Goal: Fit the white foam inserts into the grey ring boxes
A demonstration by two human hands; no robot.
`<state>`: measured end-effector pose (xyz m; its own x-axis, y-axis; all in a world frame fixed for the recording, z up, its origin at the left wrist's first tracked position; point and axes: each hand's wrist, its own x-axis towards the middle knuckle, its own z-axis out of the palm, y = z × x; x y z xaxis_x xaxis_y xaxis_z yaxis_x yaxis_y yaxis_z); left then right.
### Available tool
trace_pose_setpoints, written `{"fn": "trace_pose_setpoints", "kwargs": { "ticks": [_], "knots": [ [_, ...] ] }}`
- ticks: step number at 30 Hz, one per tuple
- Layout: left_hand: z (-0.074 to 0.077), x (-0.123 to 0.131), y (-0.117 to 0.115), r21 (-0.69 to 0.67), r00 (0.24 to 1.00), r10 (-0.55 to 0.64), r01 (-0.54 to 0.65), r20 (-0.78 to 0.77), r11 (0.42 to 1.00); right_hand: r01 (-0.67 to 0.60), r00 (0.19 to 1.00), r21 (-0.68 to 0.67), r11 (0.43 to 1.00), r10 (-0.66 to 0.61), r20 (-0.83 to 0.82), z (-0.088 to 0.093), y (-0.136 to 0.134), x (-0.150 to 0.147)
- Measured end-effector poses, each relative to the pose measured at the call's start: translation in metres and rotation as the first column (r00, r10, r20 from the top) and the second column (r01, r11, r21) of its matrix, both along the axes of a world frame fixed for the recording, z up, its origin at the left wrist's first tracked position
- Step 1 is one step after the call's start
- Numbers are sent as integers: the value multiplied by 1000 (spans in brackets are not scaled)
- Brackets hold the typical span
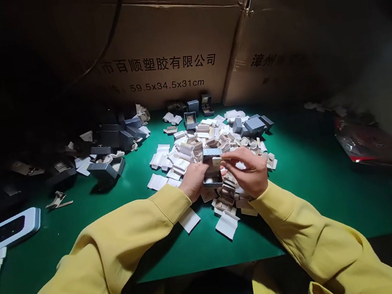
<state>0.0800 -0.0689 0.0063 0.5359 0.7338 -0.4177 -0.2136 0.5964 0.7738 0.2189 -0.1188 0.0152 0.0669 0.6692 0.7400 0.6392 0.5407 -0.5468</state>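
My left hand (194, 181) is closed around the side of a small dark hinged gift box (212, 181), whose lid stands up. The box is held over a loose heap of folded white and beige card inserts (183, 161). My right hand (247, 171) pinches a small pale card piece (217, 161) at the mouth of the box, thumb and fingers together. Whether the piece sits inside the box or just above it I cannot tell. More card inserts lie under and around both hands.
Dark boxes (108, 171) are piled at the left, with several more (254, 124) at the right of the heap. Large cartons (162, 37) wall off the back. A white device (5, 233) with a cable lies left, a clear plastic bag (362, 139) right.
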Motion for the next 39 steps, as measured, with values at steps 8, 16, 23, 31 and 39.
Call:
{"fn": "trace_pose_setpoints", "kwargs": {
  "ticks": [8,16,23,31,39],
  "knots": [
    [-3,0,2,11,1000,10,-10,9,1000,14,995,-7,1000,-14,-96,-5,-1,-1],
    [-1,-3,1,76,999,-20,17,43,997,-23,989,93,995,9,146,-1,1,0],
    [-6,-12,11,126,964,-193,172,183,977,95,971,126,987,-120,205,-1,1,2],
    [-8,-12,10,53,908,-230,226,351,973,93,987,119,988,-108,123,-1,2,3],
    [-12,-11,12,32,933,-248,248,261,968,38,996,99,994,-46,78,0,2,5]
  ]
}}
